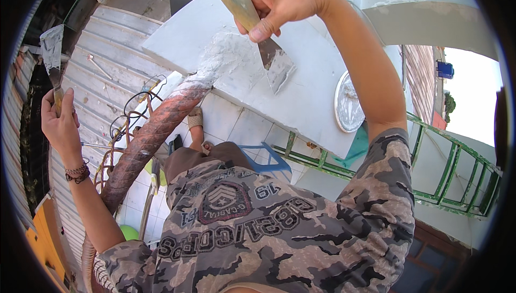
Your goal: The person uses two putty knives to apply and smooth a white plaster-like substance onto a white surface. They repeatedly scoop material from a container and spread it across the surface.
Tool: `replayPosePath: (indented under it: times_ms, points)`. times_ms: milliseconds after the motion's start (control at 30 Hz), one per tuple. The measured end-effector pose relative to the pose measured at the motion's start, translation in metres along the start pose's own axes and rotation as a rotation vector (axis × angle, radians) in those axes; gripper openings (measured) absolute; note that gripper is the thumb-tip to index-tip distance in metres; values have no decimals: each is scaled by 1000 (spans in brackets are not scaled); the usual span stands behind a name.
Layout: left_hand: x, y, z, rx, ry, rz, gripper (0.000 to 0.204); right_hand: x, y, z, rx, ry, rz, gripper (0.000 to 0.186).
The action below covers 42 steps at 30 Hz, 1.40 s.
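My right hand (285,8), raised at the upper middle, grips the pale wooden handle of a putty knife (277,70). Its smeared blade points down and lies over a white surface (306,99), seemingly against it. Wet white filler (228,51) is spread there, around the top of a reddish-brown, spirally ridged pole (142,150). Out at the left, my left hand (60,126) is closed round a second putty knife (52,51). White filler coats that blade, which points up, away from the pole.
Ridged metal sheeting (102,62) spreads at the left, with cables (142,105) beside the pole. A round white-rimmed thing (349,102) is below my right forearm. Below lie a blue plastic stool (266,161) and white floor tiles (250,126). A green ladder (457,180) is at the right.
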<state>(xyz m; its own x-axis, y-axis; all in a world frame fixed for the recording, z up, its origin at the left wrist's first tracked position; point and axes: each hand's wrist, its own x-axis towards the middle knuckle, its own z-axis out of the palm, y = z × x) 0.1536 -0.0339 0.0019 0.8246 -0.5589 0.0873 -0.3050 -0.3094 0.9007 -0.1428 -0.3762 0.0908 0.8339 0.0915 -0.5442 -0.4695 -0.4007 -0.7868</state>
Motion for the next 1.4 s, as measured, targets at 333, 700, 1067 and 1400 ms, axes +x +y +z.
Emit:
replayPosePath:
  times_ms: [333,700,1067,1400]
  points:
    - [9,-6,5,22,-16,9,23,33,0,-38,142,151,-120,30]
    - [1,2,6,-36,21,-20,21,-6,-6,-1,-120,79,52,43]
    - [2,0,6,-45,-6,-26,24,24,-27,-42,159,89,-136,32]
    - [3,3,14,-75,-34,10,25,43,10,-13,203,58,-43,30]
